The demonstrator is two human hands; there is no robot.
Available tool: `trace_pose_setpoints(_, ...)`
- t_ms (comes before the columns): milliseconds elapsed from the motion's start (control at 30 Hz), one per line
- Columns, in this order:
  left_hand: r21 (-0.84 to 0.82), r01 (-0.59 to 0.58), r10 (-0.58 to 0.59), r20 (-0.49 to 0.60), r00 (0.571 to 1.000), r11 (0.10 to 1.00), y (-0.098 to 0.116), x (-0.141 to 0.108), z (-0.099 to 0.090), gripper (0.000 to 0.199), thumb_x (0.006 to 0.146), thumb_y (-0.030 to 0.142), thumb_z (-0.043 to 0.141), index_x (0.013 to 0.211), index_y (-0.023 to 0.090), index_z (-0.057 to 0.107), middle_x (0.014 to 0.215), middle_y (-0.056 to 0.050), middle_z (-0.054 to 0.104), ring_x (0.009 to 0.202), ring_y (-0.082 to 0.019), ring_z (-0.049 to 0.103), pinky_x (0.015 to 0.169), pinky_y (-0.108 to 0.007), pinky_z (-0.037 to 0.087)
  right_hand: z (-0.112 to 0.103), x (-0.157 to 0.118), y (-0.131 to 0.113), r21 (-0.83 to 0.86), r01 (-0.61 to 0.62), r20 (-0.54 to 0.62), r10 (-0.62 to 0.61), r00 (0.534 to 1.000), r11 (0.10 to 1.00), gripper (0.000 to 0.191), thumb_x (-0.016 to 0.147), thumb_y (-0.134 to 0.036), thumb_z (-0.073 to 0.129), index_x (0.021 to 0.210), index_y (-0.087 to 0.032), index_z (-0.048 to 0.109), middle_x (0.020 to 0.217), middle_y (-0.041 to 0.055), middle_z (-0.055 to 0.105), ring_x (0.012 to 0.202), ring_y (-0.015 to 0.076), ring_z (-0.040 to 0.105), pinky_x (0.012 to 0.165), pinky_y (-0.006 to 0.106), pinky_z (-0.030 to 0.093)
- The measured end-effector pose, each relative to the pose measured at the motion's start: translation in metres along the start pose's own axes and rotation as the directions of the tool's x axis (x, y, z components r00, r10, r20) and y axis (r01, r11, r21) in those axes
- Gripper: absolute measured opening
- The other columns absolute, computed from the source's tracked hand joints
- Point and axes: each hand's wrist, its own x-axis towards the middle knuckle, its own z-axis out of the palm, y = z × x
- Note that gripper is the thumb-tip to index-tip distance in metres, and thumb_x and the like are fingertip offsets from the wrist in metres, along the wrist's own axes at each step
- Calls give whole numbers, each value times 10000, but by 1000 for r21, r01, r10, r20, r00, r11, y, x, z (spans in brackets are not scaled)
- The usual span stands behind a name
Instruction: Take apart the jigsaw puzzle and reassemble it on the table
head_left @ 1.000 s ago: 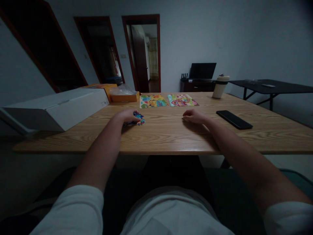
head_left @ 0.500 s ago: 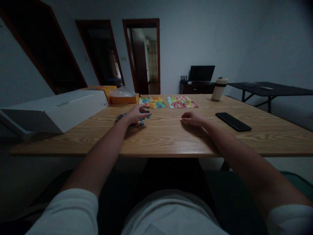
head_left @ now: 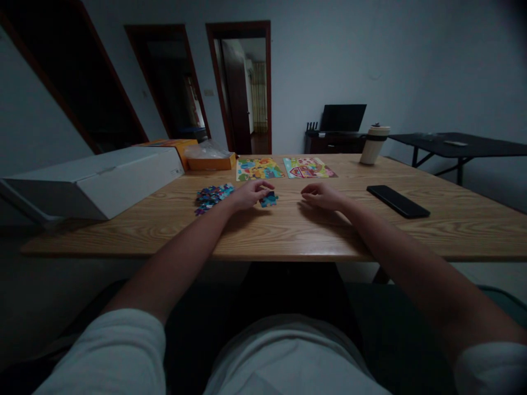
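Note:
A blue jigsaw puzzle piece (head_left: 269, 199) is pinched in the fingers of my left hand (head_left: 248, 195), just above the table. It may be more than one piece joined; I cannot tell. Left of that hand, a heap of loose puzzle pieces (head_left: 213, 196), mostly blue and purple, lies on the wood, partly covered by my forearm. My right hand (head_left: 323, 196) is across from the held piece, low over the tabletop, with its fingers curled together and nothing visible in them. A gap of bare wood separates the two hands.
Two colourful picture sheets (head_left: 259, 169) lie beyond my hands. On the left are a white box (head_left: 132, 184) and an orange tray (head_left: 212, 163) with clear plastic. A black phone (head_left: 397, 201) and a cup (head_left: 374, 145) are on the right of the wooden table (head_left: 288, 241).
My left hand has moved right, away from the heap, carrying the blue puzzle piece toward the middle. More of the heap now shows. My right hand has hardly moved.

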Motion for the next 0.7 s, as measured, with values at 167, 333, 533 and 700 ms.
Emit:
trace_pose_setpoints(167,-52,11,-9,27,1000,999,1,-1,6,275,931,280,594,1197,212,606,935,-53,694,694,-133,600,598,-251,440,13,-7,-30,69,166,-2,-166,986,984,295,968,-371,558,1081,-163,734,998,89,753,768,168,637,658,265,465)
trace_pose_setpoints(333,-108,-7,19,106,994,994,2,-1,15,270,920,254,622,1182,188,620,960,-80,717,792,-155,637,660,-255,465,24,-13,-52,59,220,-6,-220,976,974,274,947,-354,577,1066,-175,747,906,64,749,704,152,611,621,263,425)
trace_pose_setpoints(533,-68,27,-8,264,965,997,7,0,31,361,883,254,652,1223,140,609,932,-102,751,758,-161,660,685,-279,488,28,-16,-55,44,230,48,-232,971,972,198,895,-331,620,905,-177,744,844,53,733,697,150,583,617,263,403)
trace_pose_setpoints(700,282,-51,32,72,997,958,7,-3,-5,308,869,301,659,1135,147,676,1111,-119,732,951,-195,676,823,-298,514,17,-9,-36,111,86,26,-89,996,990,210,876,-349,612,825,-160,690,714,26,647,575,121,479,536,269,339)
